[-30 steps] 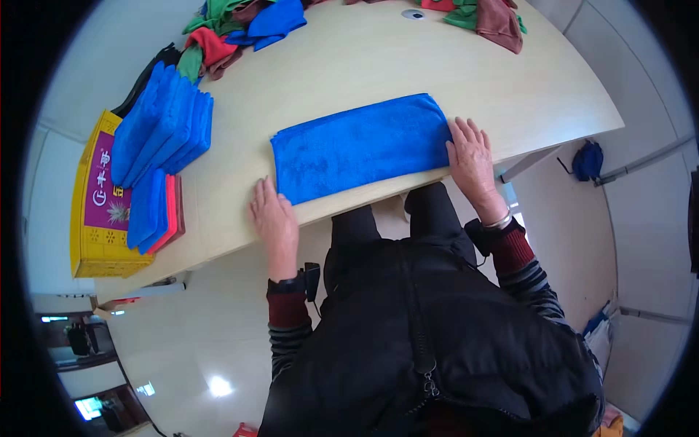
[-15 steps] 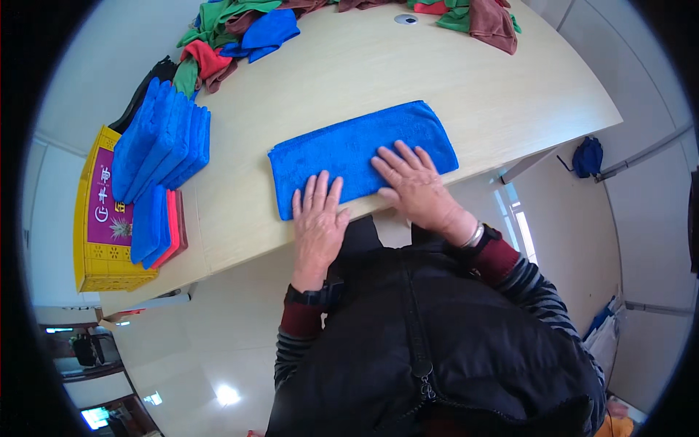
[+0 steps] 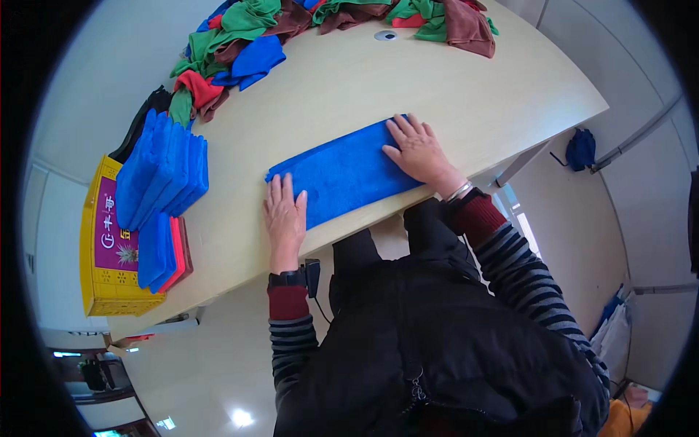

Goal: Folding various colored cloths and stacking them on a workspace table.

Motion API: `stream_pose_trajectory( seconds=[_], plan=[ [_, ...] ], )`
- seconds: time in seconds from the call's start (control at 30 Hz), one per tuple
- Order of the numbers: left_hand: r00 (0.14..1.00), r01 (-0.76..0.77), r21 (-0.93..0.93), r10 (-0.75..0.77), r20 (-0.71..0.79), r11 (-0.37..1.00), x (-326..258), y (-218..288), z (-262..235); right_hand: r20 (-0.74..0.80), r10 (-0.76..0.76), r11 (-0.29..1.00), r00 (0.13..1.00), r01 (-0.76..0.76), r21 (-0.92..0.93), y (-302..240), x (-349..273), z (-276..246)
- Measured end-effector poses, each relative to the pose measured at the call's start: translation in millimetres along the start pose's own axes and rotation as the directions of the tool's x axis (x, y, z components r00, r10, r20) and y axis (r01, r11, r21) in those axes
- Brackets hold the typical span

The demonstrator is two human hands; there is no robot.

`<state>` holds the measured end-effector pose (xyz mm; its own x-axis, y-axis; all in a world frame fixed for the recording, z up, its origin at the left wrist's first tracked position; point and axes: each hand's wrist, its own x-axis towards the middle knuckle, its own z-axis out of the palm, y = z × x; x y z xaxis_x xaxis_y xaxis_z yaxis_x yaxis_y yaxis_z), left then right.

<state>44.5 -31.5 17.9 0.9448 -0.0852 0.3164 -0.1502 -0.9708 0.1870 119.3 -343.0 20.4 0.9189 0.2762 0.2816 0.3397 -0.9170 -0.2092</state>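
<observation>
A folded blue towel [image 3: 346, 171] lies flat near the front edge of the pale wooden table [image 3: 335, 95], its long side slanting up to the right. My left hand [image 3: 285, 215] rests on the towel's left end, fingers stretched out. Across its right end lies my right hand [image 3: 421, 151], palm down with the fingers spread. Neither hand grips the cloth; both press flat on it. The towel's two ends are partly hidden under my hands.
At the left, a yellow crate [image 3: 116, 288] holds several folded blue towels [image 3: 164, 167], with a red folded cloth [image 3: 178, 255] beside them. Crumpled green, brown, red and blue cloths [image 3: 247, 22] line the table's far edge. A round cable hole [image 3: 386, 35] sits near them.
My hands have moved apart, the left to the towel's left end and the right to its right end. The view has shifted slightly.
</observation>
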Motion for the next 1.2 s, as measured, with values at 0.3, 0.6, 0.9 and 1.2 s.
stream_pose_trajectory(
  seconds=[0.3,0.6,0.9,1.2],
  plan=[
    [0.867,0.492,-0.045,-0.485,0.109,0.869,18.3,-6.9,-16.9,-0.059,-0.083,0.996,0.995,0.080,-0.050,-59.6,-9.3,2.4],
    [0.902,0.347,-0.931,-0.312,0.297,0.116,5.8,-49.4,-37.1,-0.028,-0.184,0.981,0.982,0.186,0.061,-106.0,-1.9,25.5],
    [0.907,0.366,-0.929,-0.241,0.346,0.044,32.6,-5.5,-101.7,-0.017,-0.328,0.942,0.945,0.328,0.074,-132.0,-5.0,24.5],
    [0.943,0.330,-0.889,-0.070,0.325,0.318,101.8,67.6,-27.9,-0.139,-0.526,0.829,0.839,0.542,0.135,-104.5,-84.7,2.9]
  ],
)
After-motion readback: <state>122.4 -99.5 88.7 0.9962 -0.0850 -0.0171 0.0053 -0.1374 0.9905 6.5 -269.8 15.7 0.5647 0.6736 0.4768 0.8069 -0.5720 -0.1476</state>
